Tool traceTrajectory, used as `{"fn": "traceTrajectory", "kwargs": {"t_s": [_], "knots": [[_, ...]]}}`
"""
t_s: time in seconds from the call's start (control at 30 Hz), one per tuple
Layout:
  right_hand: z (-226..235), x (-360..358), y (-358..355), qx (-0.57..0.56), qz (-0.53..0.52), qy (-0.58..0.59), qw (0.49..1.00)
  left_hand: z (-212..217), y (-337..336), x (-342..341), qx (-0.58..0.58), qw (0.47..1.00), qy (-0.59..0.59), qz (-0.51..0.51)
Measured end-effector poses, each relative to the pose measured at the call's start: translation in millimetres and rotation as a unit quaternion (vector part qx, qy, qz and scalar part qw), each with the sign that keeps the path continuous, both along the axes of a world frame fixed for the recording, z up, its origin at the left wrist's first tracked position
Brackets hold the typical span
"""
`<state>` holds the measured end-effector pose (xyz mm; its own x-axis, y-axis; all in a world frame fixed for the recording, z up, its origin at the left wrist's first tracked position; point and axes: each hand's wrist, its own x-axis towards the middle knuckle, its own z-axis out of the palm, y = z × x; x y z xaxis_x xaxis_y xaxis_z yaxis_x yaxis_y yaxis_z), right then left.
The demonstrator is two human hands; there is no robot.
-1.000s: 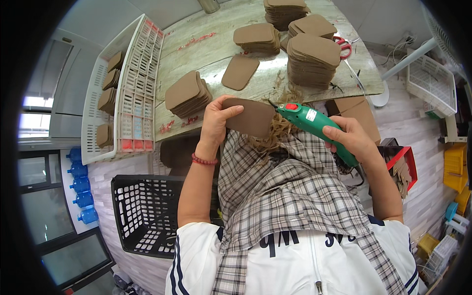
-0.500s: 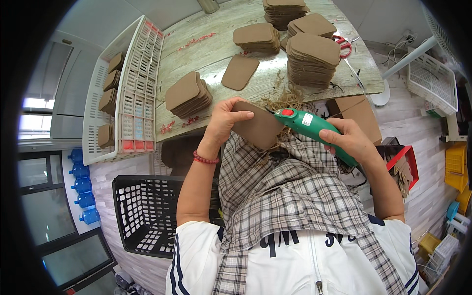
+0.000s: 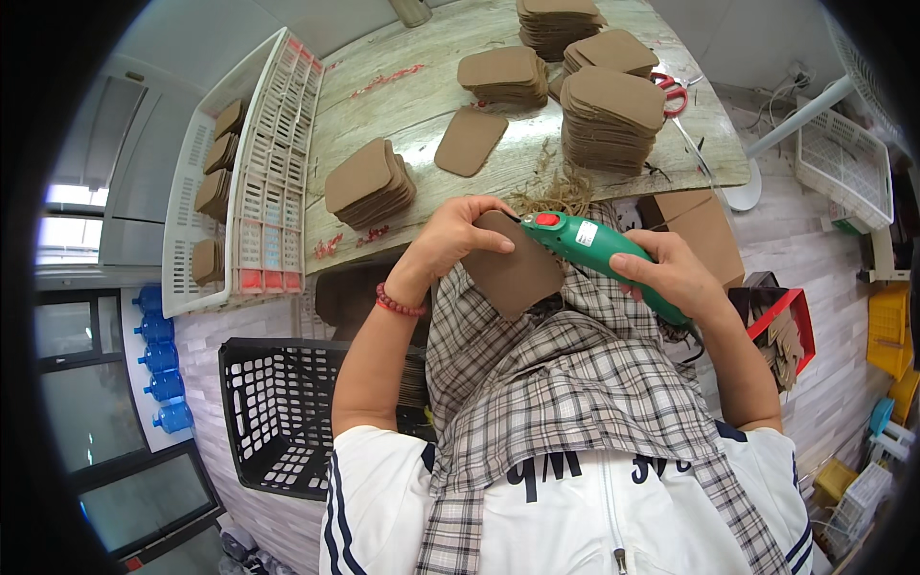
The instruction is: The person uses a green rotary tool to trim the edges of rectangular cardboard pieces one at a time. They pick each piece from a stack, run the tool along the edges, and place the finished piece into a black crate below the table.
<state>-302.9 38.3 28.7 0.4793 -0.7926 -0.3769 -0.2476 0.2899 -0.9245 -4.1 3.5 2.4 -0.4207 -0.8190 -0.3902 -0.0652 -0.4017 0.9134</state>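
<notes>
Between the thumb and fingers of my left hand (image 3: 467, 237) is a brown fabric pad (image 3: 517, 271) with rounded corners, held over my lap. My right hand (image 3: 674, 271) grips a green electric cutter (image 3: 599, 246) with a red button. The cutter's tip meets the pad's upper edge, close to my left fingertips. Just beyond it, a tangle of brown trimmings (image 3: 565, 195) lies at the table's near edge. One loose pad (image 3: 470, 141) rests flat on the table, between a short stack of pads (image 3: 369, 187) on the left and a taller stack (image 3: 610, 120) on the right.
Red-handled scissors (image 3: 674, 96) lie by the right-hand stacks on the wooden table (image 3: 383, 105). A white basket (image 3: 273, 182) holding pads stands at the left. Below it is a black crate (image 3: 278, 417). A cardboard box (image 3: 695, 230) and a red-edged bin (image 3: 791, 335) are at the right.
The pad has turned in my left hand, its lower end swinging down and toward me. The cutter's tip has shifted slightly left along the pad's edge.
</notes>
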Motion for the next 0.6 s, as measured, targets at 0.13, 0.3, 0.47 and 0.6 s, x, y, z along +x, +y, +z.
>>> {"fn": "traceTrajectory", "kwargs": {"t_s": [0.13,0.3,0.47,0.6], "knots": [[-5.5,9.1,-1.7,0.002,0.008,-0.034,0.999,-0.7,-1.0,-5.3,0.004,1.0,0.016,-0.026],[-9.6,16.0,-2.9,-0.008,-0.04,-0.049,0.998,16.5,3.7,15.8,-0.02,0.996,0.054,0.069],[-19.7,0.1,3.0,-0.002,-0.076,-0.062,0.995,31.8,-26.0,124.3,-0.197,0.911,0.069,0.356],[-23.0,0.9,4.4,-0.006,-0.072,-0.061,0.996,0.4,-54.0,185.0,-0.269,0.865,-0.151,0.395]]}}
